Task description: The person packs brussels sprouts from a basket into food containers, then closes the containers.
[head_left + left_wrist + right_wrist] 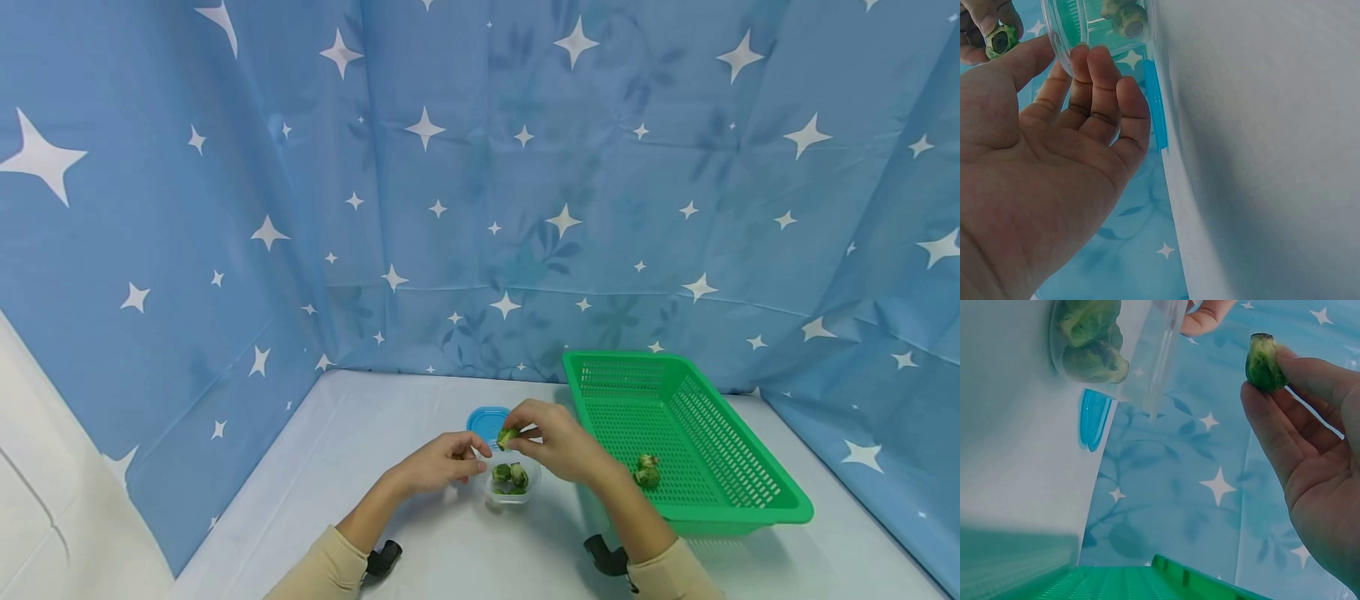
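Between the thumb and fingertips of my right hand (558, 442) is a Brussels sprout (1265, 362), pinched above a clear plastic container (508, 498). Several sprouts (512, 475) lie inside that container. My left hand (444, 461) is at the container's left side, its fingers (1102, 87) loosely bent near the wall and rim; whether they touch it I cannot tell. Behind the container, partly hidden by my right hand, lies a blue lid (486, 421).
A large green plastic basket (690, 517) stands to the right, with a few sprouts (647, 472) near its left side. The white table (337, 442) ends at a blue star-patterned curtain (465, 208) at the back and sides.
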Demonstrator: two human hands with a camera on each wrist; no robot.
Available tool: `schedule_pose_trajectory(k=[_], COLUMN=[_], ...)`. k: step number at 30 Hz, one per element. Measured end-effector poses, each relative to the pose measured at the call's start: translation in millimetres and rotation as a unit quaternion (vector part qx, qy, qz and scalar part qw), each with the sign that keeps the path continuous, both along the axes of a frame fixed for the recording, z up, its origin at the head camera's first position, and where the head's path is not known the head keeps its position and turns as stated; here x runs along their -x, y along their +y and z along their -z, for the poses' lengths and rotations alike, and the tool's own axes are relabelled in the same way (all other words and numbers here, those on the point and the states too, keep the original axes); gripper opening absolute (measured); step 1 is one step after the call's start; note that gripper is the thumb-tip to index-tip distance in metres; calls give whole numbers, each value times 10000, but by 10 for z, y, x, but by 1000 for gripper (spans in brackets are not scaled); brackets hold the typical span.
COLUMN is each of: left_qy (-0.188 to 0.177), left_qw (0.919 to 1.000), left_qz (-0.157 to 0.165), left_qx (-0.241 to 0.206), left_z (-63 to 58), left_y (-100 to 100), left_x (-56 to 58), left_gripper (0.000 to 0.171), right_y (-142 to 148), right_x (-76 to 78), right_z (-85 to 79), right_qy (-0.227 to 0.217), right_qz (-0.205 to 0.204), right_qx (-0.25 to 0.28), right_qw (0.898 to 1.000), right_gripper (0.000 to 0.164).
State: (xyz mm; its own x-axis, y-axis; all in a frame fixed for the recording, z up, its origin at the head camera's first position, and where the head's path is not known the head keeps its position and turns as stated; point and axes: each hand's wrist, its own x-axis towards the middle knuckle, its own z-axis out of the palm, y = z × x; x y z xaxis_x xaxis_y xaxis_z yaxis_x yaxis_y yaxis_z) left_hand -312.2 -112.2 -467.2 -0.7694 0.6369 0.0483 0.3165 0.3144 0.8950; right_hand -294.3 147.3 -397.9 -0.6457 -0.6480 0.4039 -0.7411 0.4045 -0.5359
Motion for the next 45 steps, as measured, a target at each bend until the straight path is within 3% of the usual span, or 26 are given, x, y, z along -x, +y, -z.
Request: schedule_pose_trajectory(k=[20, 27, 45], left_qy=[-10, -34, -29], left_qw=[10000, 10000, 10000], left_qz=[-87, -79, -32], left_qx=[42, -40, -74], left_z=[-8, -2, 27], left_y=[-17, -13, -7], left_x=[-20, -14, 0], left_gripper=[27, 26, 31], right_y=[-85, -110, -166], right_x=[-25, -31, -54], right_z=[41, 48, 91], right_qy=[-97, -81, -348], right_qz=[144, 375, 626], right_qx=[-774, -1072, -1296], right_qw=[9968, 9935, 9890], right_gripper=[13, 14, 13])
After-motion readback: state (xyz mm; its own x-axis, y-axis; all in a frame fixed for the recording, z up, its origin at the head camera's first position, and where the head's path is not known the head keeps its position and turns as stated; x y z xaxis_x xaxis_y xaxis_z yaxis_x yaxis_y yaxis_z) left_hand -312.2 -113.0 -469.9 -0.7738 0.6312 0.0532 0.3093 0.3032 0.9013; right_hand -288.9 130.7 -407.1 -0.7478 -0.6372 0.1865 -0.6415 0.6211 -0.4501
